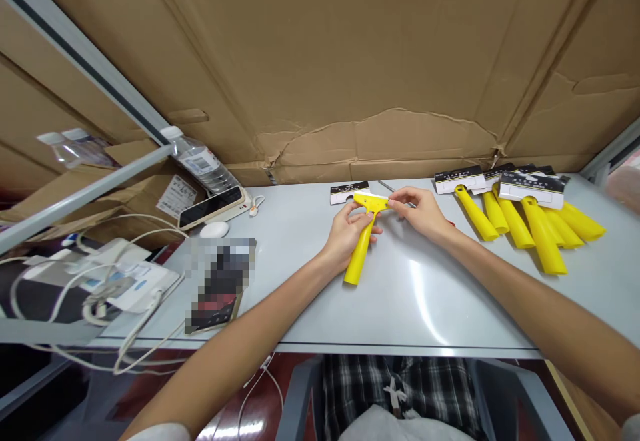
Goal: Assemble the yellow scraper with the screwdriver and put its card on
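Note:
In the head view, a yellow scraper (361, 248) with a T-shaped head is wrapped in the fingers of my left hand (345, 231). Its handle slants down toward the table's front edge. My right hand (420, 213) pinches the right end of the scraper's head between thumb and fingers. A pale strip runs along the head's top edge. Just behind the head lies a black-and-white card (345, 192). A thin grey rod-like thing (386, 186) rests on the table behind my right hand, partly covered by it.
Several yellow scrapers (547, 241) with black-and-white cards lie at the right. A blurred-out phone (220, 291), a white mouse-like oval (215, 230), another phone (210, 206), a bottle (203, 161) and tangled white cables (127, 321) fill the left. Cardboard (320, 61) walls the back.

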A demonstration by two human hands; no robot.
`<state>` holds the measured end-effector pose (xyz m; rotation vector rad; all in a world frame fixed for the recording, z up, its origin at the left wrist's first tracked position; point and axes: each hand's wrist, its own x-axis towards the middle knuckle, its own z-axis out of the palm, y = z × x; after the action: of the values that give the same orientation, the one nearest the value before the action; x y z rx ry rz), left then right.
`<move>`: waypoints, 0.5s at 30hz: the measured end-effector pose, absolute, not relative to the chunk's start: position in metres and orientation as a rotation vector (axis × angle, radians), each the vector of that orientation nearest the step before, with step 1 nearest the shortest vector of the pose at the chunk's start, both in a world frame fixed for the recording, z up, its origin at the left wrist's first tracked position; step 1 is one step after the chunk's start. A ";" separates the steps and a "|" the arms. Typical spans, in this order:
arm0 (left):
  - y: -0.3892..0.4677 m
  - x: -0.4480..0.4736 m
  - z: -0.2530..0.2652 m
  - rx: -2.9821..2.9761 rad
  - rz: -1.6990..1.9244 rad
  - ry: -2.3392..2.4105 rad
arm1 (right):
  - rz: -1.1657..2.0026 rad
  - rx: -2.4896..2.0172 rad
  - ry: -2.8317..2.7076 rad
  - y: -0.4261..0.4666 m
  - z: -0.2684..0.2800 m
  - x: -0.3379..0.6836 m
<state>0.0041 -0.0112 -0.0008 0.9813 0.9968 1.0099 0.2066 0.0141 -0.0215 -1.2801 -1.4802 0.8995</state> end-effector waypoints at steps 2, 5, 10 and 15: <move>-0.011 0.004 -0.001 0.987 1.016 0.997 | 0.928 -1.271 -1.471 0.014 -0.022 0.206; -0.012 0.003 -0.002 1.029 1.012 0.991 | 0.895 -1.279 -1.489 0.012 -0.022 0.205; -0.015 0.002 -0.004 1.185 0.953 0.994 | 0.826 -1.304 -1.511 0.007 -0.018 0.203; -0.016 0.001 -0.006 1.245 0.914 0.985 | 0.862 -1.251 -1.499 0.007 -0.020 0.202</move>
<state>0.0010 -0.0159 -0.0056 1.2451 0.9855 0.9142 0.2024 0.0074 -0.0195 -1.2509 -1.4987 0.8624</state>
